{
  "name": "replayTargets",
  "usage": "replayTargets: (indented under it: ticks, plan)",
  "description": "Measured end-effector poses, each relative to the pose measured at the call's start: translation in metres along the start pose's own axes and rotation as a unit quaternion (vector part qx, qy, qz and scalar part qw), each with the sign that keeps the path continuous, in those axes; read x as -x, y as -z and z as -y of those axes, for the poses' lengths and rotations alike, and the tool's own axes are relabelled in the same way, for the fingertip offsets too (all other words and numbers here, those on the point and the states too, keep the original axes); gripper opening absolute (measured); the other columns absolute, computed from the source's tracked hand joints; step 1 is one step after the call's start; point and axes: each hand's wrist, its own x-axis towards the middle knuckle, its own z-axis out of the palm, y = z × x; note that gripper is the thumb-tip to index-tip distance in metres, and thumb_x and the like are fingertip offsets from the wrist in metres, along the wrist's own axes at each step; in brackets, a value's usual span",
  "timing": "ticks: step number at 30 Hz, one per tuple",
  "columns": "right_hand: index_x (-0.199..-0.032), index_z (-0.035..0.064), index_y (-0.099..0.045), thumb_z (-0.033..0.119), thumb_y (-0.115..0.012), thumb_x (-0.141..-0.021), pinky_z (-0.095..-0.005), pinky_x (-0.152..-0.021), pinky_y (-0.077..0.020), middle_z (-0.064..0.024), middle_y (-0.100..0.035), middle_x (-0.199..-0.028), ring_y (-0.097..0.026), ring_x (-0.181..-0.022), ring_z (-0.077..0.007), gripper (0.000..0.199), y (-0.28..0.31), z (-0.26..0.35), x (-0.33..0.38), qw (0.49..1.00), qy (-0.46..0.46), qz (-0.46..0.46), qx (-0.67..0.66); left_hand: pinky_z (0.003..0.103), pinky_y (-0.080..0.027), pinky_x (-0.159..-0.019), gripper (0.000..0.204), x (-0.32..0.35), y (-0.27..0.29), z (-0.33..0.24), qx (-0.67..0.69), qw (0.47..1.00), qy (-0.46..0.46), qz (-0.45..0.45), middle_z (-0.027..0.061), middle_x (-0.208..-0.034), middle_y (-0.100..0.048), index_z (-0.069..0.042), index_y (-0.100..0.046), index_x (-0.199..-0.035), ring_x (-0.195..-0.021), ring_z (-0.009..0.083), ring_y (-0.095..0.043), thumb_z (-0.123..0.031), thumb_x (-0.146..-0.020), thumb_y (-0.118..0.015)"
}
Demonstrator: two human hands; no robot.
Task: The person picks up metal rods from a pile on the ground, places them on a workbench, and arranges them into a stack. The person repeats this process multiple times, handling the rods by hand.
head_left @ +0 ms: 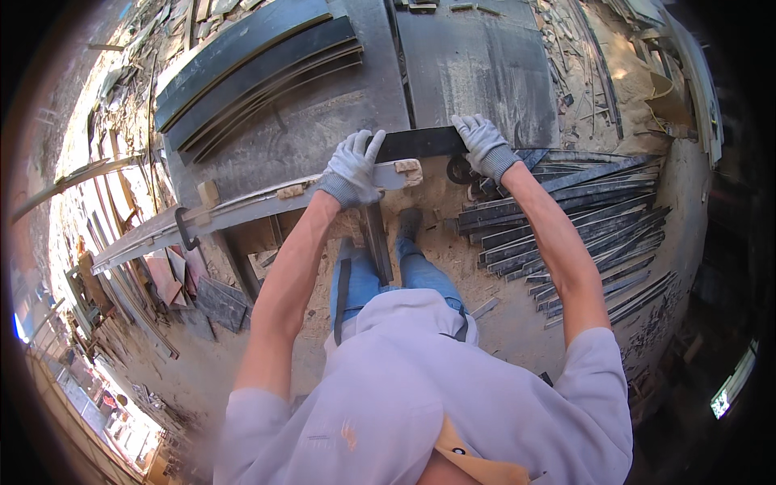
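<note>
A short black board [420, 144] spans the gap between my gloved hands at the near edge of a dark metal-topped table [356, 121]. My left hand [353, 166] is closed at the board's left end, above a pale metal rail [242, 212] that runs along this edge. At the opposite end, my right hand [483, 145] grips the board with its fingers over the top. Both gloves are grey. The fingers' undersides are hidden. Behind the board, a narrow dark slot divides the tabletop.
Long dark boards [259, 69] lie stacked on the table's far left. To my right, a pile of dark strips [566, 222] covers the floor. Broken panels [218, 303] lean below the rail at left. Sawdust and scraps surround the table, and a post stands near my legs.
</note>
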Motion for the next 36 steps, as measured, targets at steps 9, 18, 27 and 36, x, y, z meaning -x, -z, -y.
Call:
replayTargets:
  ticks: [9, 18, 27, 36]
  plan:
    - [-0.153, -0.01, -0.039, 0.02, -0.079, -0.078, -0.0482, -0.116, -0.0398, -0.0269, -0.055, -0.142, -0.051, -0.133, -0.0432, 0.09, -0.007, 0.013, 0.012, 1.0, -0.022, 0.002, 0.014, 0.046, -0.04, -0.118, 0.118, 0.01, -0.017, -0.002, -0.03, 0.998, -0.024, -0.057, 0.0224, -0.149, -0.044, -0.005, -0.032, -0.16, -0.14, 0.0404, -0.044, -0.041, -0.062, -0.086]
    - [-0.153, -0.0096, -0.038, 0.022, -0.081, -0.078, -0.0483, -0.116, -0.0409, -0.0274, -0.055, -0.141, -0.053, -0.13, -0.044, 0.092, 0.002, 0.027, 0.029, 0.998, -0.05, 0.026, 0.003, 0.051, -0.046, -0.111, 0.113, 0.017, -0.023, -0.008, -0.044, 0.992, -0.058, -0.1, 0.0195, -0.142, -0.048, -0.005, -0.037, -0.156, -0.132, 0.0412, -0.05, -0.039, -0.06, -0.085]
    - [-0.152, -0.0102, -0.04, 0.016, -0.076, -0.08, -0.0438, -0.115, -0.0431, -0.029, -0.056, -0.141, -0.054, -0.132, -0.0424, 0.085, 0.004, 0.033, 0.038, 0.999, -0.038, -0.033, -0.001, 0.049, -0.046, -0.112, 0.115, 0.025, -0.017, -0.009, -0.04, 0.994, -0.057, -0.079, 0.0204, -0.142, -0.048, -0.005, -0.036, -0.158, -0.133, 0.0416, -0.049, -0.04, -0.06, -0.085]
    - [-0.159, -0.0059, -0.033, 0.025, -0.082, -0.081, -0.0442, -0.12, -0.0389, -0.0307, -0.052, -0.147, -0.048, -0.142, -0.0429, 0.097, 0.007, 0.063, 0.057, 0.973, -0.209, 0.014, -0.094, 0.048, -0.047, -0.113, 0.119, 0.014, -0.005, -0.009, -0.048, 0.995, -0.046, -0.072, 0.0216, -0.144, -0.048, -0.004, -0.034, -0.158, -0.133, 0.0414, -0.05, -0.037, -0.058, -0.089]
